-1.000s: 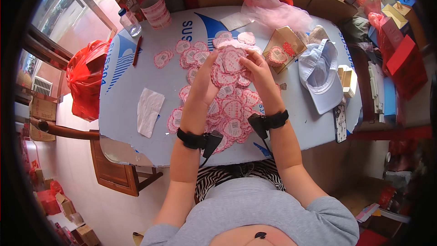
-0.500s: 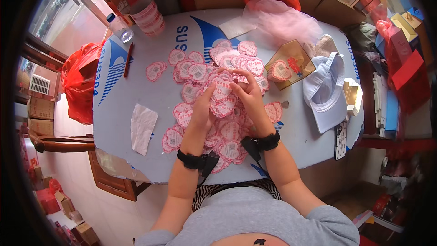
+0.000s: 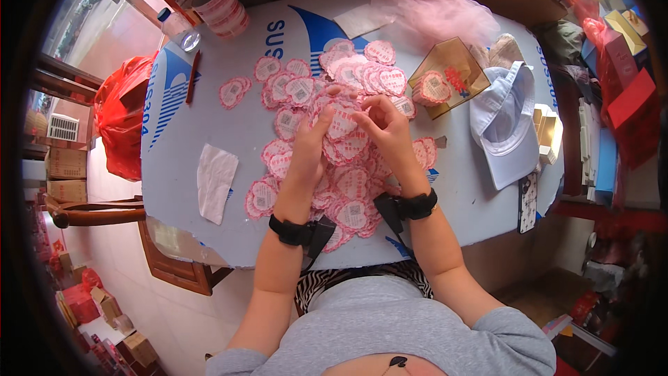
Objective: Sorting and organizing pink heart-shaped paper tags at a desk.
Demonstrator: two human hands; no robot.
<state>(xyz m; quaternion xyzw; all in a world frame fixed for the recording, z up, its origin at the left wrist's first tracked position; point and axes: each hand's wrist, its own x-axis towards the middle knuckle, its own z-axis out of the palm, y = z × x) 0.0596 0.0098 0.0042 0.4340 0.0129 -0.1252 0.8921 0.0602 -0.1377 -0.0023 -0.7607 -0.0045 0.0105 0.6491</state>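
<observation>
Pink-edged heart-shaped paper tags with printing lie in a loose heap (image 3: 351, 214) over the middle of the table. Above the heap, my left hand (image 3: 309, 146) is closed round a small stack of these tags (image 3: 342, 124), thumb along its near left side. My right hand (image 3: 387, 129) is at the stack's right edge, thumb and forefinger pinched there and the other fingers curled. How many tags the right fingertips grip is hidden. A few more tags (image 3: 431, 88) lie by a clear amber-tinted box (image 3: 465, 63), right of the heap.
A white cap (image 3: 504, 132), a phone (image 3: 527, 202) and a small gold box (image 3: 547, 132) lie at the right. Pink tulle (image 3: 435, 17) is at the back. A tape roll stack (image 3: 221, 8), bottle (image 3: 179, 31), red pen (image 3: 193, 76) and white tissue (image 3: 216, 182) are left.
My right hand has shifted slightly right, its fingers more curled at the stack's edge. The left hand still holds the stack. The whole view has tilted a little.
</observation>
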